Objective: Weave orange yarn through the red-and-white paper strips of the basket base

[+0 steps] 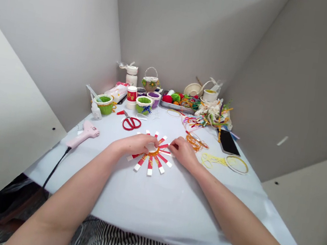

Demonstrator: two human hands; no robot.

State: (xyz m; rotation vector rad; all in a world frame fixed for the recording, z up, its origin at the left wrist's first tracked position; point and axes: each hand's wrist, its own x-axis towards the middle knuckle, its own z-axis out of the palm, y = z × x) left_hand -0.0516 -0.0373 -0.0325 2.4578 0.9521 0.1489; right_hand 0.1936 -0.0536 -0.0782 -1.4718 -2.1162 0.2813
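A paper cup cut into red and white strips lies splayed out like a sun on the table, with orange yarn wound around its middle. My left hand grips it at the centre, thumb and fingers closed over the round base. On the other side, my right hand has its fingertips pinched together at the ends of the right-hand strips; what lies between them is too small to tell. A loose tangle of orange yarn rests just behind the right hand.
Red-handled scissors and a pink glue gun lie to the left. Green baskets, a tray of yarn balls and a yarn heap stand behind. A phone and yellow yarn are on the right.
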